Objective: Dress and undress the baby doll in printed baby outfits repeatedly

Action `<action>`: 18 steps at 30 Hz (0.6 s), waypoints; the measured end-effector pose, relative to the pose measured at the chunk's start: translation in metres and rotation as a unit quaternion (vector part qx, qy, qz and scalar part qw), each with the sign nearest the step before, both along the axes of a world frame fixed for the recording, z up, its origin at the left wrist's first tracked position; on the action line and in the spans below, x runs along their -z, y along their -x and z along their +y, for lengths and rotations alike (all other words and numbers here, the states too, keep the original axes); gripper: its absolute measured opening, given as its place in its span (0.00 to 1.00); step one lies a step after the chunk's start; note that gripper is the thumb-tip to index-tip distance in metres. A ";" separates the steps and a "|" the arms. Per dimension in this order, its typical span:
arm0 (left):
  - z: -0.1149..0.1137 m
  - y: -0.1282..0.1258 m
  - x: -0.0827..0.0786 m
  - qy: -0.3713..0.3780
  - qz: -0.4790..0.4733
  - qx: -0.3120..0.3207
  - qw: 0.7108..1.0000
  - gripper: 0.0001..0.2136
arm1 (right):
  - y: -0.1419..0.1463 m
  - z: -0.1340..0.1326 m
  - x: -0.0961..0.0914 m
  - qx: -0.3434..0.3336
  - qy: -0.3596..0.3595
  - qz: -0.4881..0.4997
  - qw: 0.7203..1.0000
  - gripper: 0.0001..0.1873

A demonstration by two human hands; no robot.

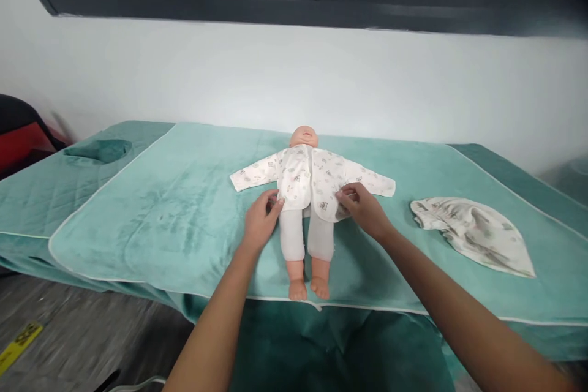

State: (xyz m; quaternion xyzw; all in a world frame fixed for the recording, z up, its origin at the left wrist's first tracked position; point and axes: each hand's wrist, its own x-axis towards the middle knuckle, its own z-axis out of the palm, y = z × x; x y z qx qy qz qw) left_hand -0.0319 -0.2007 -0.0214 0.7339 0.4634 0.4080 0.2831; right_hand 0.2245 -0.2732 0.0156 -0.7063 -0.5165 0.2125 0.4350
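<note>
A baby doll (305, 136) lies on its back in the middle of the green bed cover, its bare feet toward me. It wears a white printed baby jacket (294, 177) with both sleeves stretched out sideways. The jacket's front is parted down the middle, and the white legs show below it. At the lower left edge of the jacket, my left hand (263, 215) has its fingers closed on the hem. My right hand (362, 205) pinches the lower right edge of the jacket between thumb and fingers.
White printed baby trousers or a similar folded garment (478, 233) lie to the right on the green bed cover (160, 226). The cover has a face hole (98, 150) at the left. A red and black chair (25, 141) stands at the far left. A white wall rises behind the bed.
</note>
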 end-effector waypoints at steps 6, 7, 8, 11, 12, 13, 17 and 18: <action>-0.001 0.004 0.001 0.035 -0.050 0.020 0.998 0.15 | 0.013 -0.008 0.011 -0.069 -0.023 0.068 0.995 0.15; -0.002 0.005 0.002 0.037 -0.057 0.031 0.997 0.15 | 0.007 -0.013 0.016 -0.076 -0.042 0.048 0.995 0.13; -0.003 0.005 0.002 0.038 -0.059 0.043 0.997 0.16 | -0.001 -0.019 0.022 -0.083 -0.060 0.011 0.995 0.14; -0.007 0.006 0.002 0.032 -0.032 0.064 0.997 0.23 | -0.023 -0.037 0.039 -0.096 -0.089 -0.134 0.982 0.27; -0.008 0.006 0.001 0.027 -0.018 0.066 0.997 0.25 | -0.027 -0.042 0.043 -0.096 -0.085 -0.169 0.977 0.29; -0.010 0.005 -0.001 0.023 -0.005 0.067 0.997 0.27 | -0.030 -0.045 0.046 -0.090 -0.077 -0.190 0.975 0.29; -0.014 0.004 -0.009 0.022 0.053 0.073 0.996 0.30 | -0.023 -0.042 0.047 -0.037 -0.035 -0.207 0.977 0.22; -0.015 0.004 -0.011 0.024 0.069 0.074 0.995 0.32 | -0.020 -0.039 0.045 -0.024 -0.026 -0.201 0.979 0.19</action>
